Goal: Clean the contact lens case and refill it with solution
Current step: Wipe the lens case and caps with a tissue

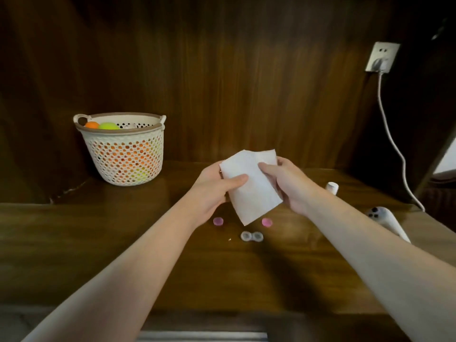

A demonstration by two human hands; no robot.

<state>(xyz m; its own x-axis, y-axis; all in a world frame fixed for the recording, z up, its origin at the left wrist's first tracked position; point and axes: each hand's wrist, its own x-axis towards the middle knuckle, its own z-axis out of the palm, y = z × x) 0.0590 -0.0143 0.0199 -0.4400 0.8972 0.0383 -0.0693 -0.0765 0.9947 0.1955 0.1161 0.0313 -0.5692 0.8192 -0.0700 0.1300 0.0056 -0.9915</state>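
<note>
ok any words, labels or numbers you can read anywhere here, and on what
None can be read.
Tissue, held in both hands: plain white, no print.
Lens case and two pink caps: any side marks too small and blurred to tell.
White bottle, mostly hidden behind the right hand: no label shows.
Basket, wall socket, white device: no text visible.

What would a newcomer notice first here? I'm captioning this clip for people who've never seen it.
First, the white paper tissue held up mid-frame by the left hand and right hand. Below it on the wooden table lie the open lens case and two pink caps. At back left stands a white basket of orange and green balls.
</note>
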